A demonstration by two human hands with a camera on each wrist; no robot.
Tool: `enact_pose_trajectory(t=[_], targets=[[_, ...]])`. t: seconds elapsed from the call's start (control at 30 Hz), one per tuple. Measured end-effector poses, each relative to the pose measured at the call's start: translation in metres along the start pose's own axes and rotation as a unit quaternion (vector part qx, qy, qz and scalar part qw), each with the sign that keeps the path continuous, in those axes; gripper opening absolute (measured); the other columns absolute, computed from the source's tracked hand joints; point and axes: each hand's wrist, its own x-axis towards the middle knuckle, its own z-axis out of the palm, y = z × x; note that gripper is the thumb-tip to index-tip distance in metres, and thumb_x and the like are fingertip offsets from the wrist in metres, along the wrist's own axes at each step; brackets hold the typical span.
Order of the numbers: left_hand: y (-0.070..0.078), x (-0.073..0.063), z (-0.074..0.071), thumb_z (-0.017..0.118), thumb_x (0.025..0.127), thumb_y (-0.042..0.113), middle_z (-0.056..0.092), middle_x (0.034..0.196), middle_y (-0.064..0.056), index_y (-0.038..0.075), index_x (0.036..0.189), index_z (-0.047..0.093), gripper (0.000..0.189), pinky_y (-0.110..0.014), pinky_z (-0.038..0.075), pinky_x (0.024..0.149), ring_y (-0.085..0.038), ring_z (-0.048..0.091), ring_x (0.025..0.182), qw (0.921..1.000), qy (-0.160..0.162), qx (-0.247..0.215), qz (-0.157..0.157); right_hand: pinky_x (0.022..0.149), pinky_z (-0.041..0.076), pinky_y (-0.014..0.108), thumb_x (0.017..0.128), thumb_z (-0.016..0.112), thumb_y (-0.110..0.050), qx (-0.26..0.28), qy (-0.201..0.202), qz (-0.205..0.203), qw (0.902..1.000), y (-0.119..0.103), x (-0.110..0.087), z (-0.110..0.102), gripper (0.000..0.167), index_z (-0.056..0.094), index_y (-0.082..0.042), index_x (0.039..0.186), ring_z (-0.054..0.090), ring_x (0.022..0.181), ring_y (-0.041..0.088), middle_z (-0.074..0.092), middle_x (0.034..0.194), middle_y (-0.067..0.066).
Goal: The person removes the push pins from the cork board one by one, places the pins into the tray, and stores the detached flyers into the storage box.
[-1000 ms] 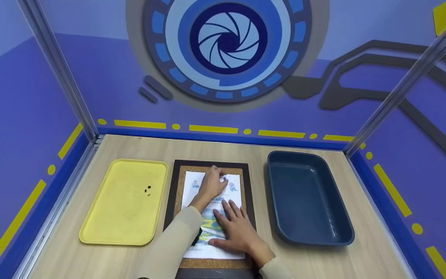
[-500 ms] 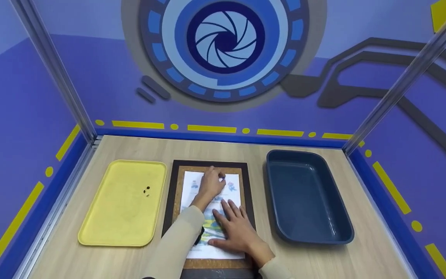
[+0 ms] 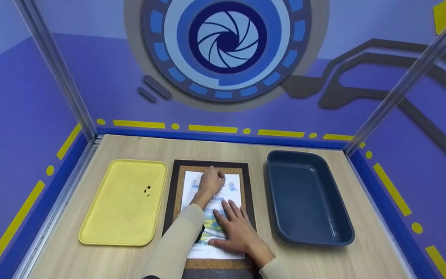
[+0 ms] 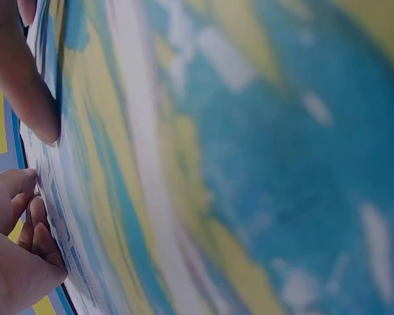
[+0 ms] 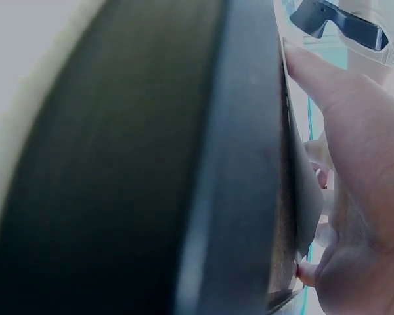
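Observation:
A printed white sheet of paper (image 3: 199,254) lies on a cork board (image 3: 211,264) with a dark frame. Near the sheet's top edge my left hand (image 3: 209,184) has its fingers bent, thumb and fingertips together against the paper. What they pinch looks like a small dark pushpin, mostly hidden now. In the left wrist view, the left hand (image 4: 16,249) shows its fingertips close to the sheet. Lower down, my right hand (image 3: 238,232) rests spread on the paper's right side. The right wrist view shows this right hand (image 5: 371,177) beside the board's edge.
To the left is a yellow tray (image 3: 118,217) with several tiny dark pieces (image 3: 148,189). A deep dark blue bin (image 3: 304,201) stands to the right. Purple walls with metal posts (image 3: 60,73) enclose the wooden table (image 3: 258,153).
A small dark object visible at the left thumb and fingertips earlier is now hidden. The left hand has turned only slightly; the right hand stays put.

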Motion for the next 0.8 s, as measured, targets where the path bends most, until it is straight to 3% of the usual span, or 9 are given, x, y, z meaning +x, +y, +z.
enact_pose_trajectory(t=[0.27, 0.8], targets=[[0.0008, -0.002, -0.0018, 0.074, 0.099, 0.01, 0.062, 0.1, -0.008, 0.006, 0.101, 0.075, 0.005, -0.042, 0.056, 0.082, -0.024, 0.063, 0.088, 0.9999, -0.012, 0.006, 0.001, 0.118, 0.026, 0.071, 0.089, 0.058, -0.082, 0.006, -0.009, 0.008, 0.9999, -0.0013, -0.0004, -0.0003, 0.095, 0.047, -0.021, 0.161, 0.026, 0.157, 0.044, 0.031, 0.171, 0.018], [0.0009, -0.0014, -0.0008, 0.075, 0.098, 0.009, 0.062, 0.097, -0.008, 0.005, 0.097, 0.076, 0.004, -0.04, 0.057, 0.08, -0.023, 0.064, 0.086, 0.9997, -0.004, 0.015, 0.019, 0.117, 0.028, 0.072, 0.089, 0.057, -0.083, 0.003, -0.004, 0.006, 1.0, 0.0002, -0.0006, 0.0007, 0.096, 0.048, -0.021, 0.161, 0.027, 0.156, 0.045, 0.031, 0.17, 0.019]])
